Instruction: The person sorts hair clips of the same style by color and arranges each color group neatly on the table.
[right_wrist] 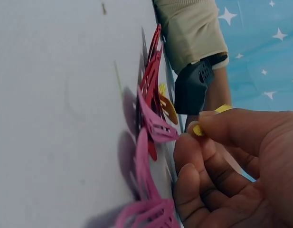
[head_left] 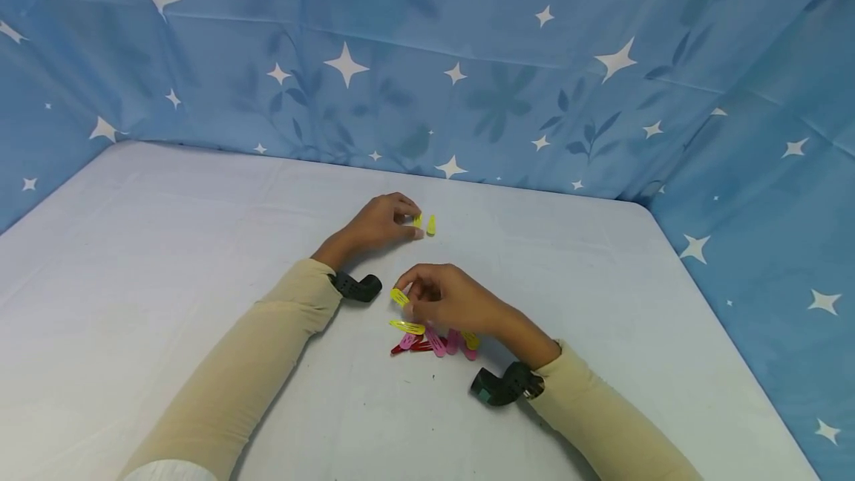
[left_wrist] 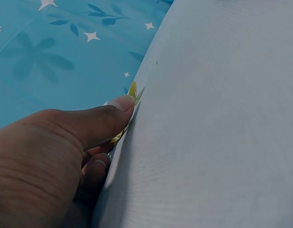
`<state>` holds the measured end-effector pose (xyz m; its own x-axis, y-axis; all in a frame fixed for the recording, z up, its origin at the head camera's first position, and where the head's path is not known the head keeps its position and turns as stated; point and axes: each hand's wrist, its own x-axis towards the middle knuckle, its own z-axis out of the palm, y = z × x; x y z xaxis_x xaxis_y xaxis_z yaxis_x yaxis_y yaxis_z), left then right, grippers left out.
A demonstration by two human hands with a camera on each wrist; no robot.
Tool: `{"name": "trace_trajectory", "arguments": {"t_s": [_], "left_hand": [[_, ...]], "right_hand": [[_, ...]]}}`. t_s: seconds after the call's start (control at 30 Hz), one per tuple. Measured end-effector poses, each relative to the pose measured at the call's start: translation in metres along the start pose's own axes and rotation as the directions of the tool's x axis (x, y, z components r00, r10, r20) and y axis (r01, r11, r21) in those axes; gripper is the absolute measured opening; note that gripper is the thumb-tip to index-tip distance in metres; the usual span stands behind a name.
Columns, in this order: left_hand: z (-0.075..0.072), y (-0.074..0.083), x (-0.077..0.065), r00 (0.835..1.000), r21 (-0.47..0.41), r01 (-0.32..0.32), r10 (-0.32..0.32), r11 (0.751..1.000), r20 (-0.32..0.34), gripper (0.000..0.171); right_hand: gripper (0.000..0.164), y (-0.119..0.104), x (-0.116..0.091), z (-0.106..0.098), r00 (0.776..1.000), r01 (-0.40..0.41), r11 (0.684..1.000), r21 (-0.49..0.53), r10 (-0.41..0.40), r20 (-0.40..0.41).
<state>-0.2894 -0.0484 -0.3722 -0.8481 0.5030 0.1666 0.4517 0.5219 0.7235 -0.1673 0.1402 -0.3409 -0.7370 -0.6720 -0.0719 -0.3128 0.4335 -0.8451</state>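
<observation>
My left hand (head_left: 384, 223) is at the far part of the table, its thumb and fingers bent about a yellow hair clip (head_left: 417, 220). A second yellow hair clip (head_left: 431, 225) lies just right of those fingertips. In the left wrist view the thumb partly covers the yellow clip (left_wrist: 133, 89). Nearer, my right hand (head_left: 461, 303) pinches another yellow hair clip (head_left: 399, 297) between thumb and finger, above a small pile. That pile has pink clips (head_left: 436, 341), red clips (head_left: 422, 346) and yellow clips (head_left: 407, 327). The right hand hides part of it.
A white cloth covers the table (head_left: 200, 243). Behind it and along the right side hangs a blue curtain (head_left: 401, 58) with stars and leaves. Dark wrist devices (head_left: 361, 287) sit on both forearms, the right one (head_left: 501, 386) close to the pile.
</observation>
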Motion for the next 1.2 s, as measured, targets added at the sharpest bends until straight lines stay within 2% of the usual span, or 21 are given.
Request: {"name": "trace_trajectory", "arguments": {"t_s": [0.1,0.27,0.43,0.6,0.87,1.2], "left_hand": [[0.0,0.001,-0.001,1.0,-0.003,0.006,-0.006,1.0,0.0,0.04],[-0.001,0.003,-0.001,1.0,-0.002,0.005,-0.005,1.0,-0.001,0.04],[-0.001,0.003,-0.001,1.0,0.007,0.012,-0.012,1.0,0.002,0.041],[-0.001,0.003,-0.001,1.0,0.011,0.018,-0.018,1.0,0.008,0.041],[0.0,0.002,-0.001,1.0,-0.009,0.013,-0.013,1.0,-0.003,0.04],[0.0,0.003,-0.001,1.0,0.019,0.012,-0.012,1.0,-0.005,0.04]], "right_hand": [[0.017,0.002,0.0,-0.003,0.999,-0.011,0.999,0.03,0.012,-0.036],[0.009,0.006,0.0,-0.007,0.997,0.002,0.999,0.042,0.001,-0.074],[0.01,0.009,-0.001,-0.012,0.993,-0.017,0.998,0.065,0.024,-0.111],[0.02,0.011,-0.002,-0.017,0.984,-0.037,0.996,0.078,0.05,-0.17],[0.038,0.014,-0.003,-0.026,0.964,-0.012,0.996,0.089,0.035,-0.265],[0.027,0.021,-0.002,-0.031,0.949,-0.011,0.997,0.076,0.035,-0.314]]}}
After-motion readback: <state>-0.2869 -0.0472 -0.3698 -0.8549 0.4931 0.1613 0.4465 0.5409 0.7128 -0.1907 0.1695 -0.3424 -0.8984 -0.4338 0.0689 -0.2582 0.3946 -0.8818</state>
